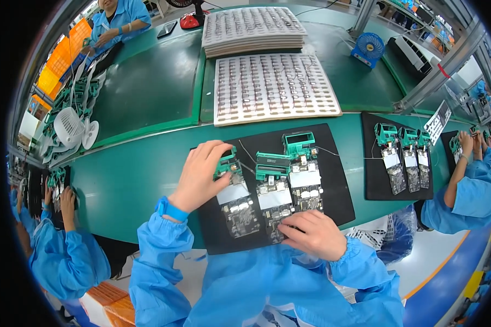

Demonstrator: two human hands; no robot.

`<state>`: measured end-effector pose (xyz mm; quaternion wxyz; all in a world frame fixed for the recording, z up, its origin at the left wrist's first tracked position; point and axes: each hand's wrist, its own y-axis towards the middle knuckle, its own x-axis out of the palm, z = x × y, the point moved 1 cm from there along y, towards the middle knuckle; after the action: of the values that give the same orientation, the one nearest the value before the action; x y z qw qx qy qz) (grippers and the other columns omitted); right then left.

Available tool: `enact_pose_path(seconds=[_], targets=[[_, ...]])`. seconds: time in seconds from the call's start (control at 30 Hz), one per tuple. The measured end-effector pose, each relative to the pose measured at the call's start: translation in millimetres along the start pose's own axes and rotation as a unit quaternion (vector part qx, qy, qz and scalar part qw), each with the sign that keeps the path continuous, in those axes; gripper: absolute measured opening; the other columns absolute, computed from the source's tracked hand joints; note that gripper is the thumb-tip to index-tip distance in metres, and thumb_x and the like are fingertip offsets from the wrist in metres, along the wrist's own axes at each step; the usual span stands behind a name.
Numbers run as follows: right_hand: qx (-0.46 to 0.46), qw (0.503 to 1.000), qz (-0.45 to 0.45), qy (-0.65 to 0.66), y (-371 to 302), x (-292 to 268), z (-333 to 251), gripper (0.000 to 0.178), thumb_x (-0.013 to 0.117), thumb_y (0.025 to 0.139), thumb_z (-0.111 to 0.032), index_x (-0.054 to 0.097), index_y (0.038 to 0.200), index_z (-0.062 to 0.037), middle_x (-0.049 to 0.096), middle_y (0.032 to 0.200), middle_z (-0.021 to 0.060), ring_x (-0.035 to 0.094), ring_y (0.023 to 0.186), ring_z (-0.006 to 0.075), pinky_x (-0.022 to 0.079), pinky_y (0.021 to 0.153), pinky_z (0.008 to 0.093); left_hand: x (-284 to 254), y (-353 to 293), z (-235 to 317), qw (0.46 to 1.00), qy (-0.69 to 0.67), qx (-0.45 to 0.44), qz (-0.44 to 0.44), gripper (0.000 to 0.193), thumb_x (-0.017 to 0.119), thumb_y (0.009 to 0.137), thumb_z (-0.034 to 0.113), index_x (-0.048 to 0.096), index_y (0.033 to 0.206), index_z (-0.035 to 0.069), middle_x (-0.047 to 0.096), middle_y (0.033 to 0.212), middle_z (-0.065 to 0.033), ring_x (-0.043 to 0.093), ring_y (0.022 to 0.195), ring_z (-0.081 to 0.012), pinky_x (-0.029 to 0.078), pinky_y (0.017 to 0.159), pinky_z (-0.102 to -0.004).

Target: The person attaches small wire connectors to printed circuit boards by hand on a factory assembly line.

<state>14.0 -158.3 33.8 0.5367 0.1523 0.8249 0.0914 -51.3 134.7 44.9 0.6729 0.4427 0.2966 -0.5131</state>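
Three circuit boards with green plastic frames at their far ends lie side by side on a black mat in front of me. My left hand [201, 173] is curled over the green frame [225, 163] of the left circuit board [239, 212], thumb and fingers on either side of it. The fingertips of my right hand [315, 235] are bent together at the near end of the middle circuit board [274, 200], partly covering it. Beyond that board lies its green frame [273, 165], tilted. The right circuit board [305, 180] has its own green frame [299, 144] and a thin wire.
Past the black mat [338, 191] a white foam tray [273, 87] holds rows of small parts, with stacked trays [253, 27] behind. A blue fan [369, 49] stands far right, a white fan [69, 126] far left. Another mat [372, 180] with boards lies right. Co-workers sit on both sides.
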Motion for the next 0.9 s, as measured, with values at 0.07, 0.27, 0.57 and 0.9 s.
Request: enact_pose_path(seconds=[0.07,0.27,0.57,0.9], targets=[[0.007,1.0,-0.003,-0.009,3,-5,5,0.038,0.079,0.075,-0.019,0.068,0.109,-0.0082,0.065,0.11,0.004,0.063,0.098,0.0214,0.051,0.079,0.0347,-8,3,-1,1.0,0.006,0.011,0.002,0.049,0.072,0.075,0.008,0.057,0.122,0.005,0.057,0.122,-0.0143,0.055,0.113,-0.035,0.044,0.095,-0.0426],[-0.005,0.999,0.032,-0.024,8,1,10,0.032,0.078,0.076,-0.016,0.068,0.105,-0.008,0.065,0.107,0.0032,0.063,0.096,0.0204,0.051,0.077,0.0346,-31,6,11,0.998,-0.028,0.017,-0.059,0.048,0.074,0.076,0.005,0.06,0.122,0.006,0.057,0.126,-0.012,0.054,0.115,-0.0337,0.045,0.097,-0.0417],[0.042,0.99,0.133,0.008,58,-57,39,0.02,0.074,0.08,-0.009,0.068,0.099,-0.008,0.066,0.085,0.0085,0.066,0.077,0.0277,0.054,0.066,0.0379,25,38,17,0.997,-0.033,0.061,-0.022,0.064,0.076,0.08,0.015,0.052,0.138,0.007,0.052,0.137,-0.0164,0.051,0.123,-0.0349,0.042,0.103,-0.0425],[0.345,0.924,0.066,-0.152,145,-65,193,0.027,0.068,0.085,-0.03,0.069,0.086,-0.0032,0.069,0.087,0.0175,0.067,0.085,0.0379,0.054,0.074,0.0467,34,41,20,0.994,0.042,0.105,0.007,0.062,0.074,0.083,0.023,0.051,0.135,-0.002,0.061,0.118,-0.0142,0.057,0.111,-0.0305,0.043,0.098,-0.0418]])
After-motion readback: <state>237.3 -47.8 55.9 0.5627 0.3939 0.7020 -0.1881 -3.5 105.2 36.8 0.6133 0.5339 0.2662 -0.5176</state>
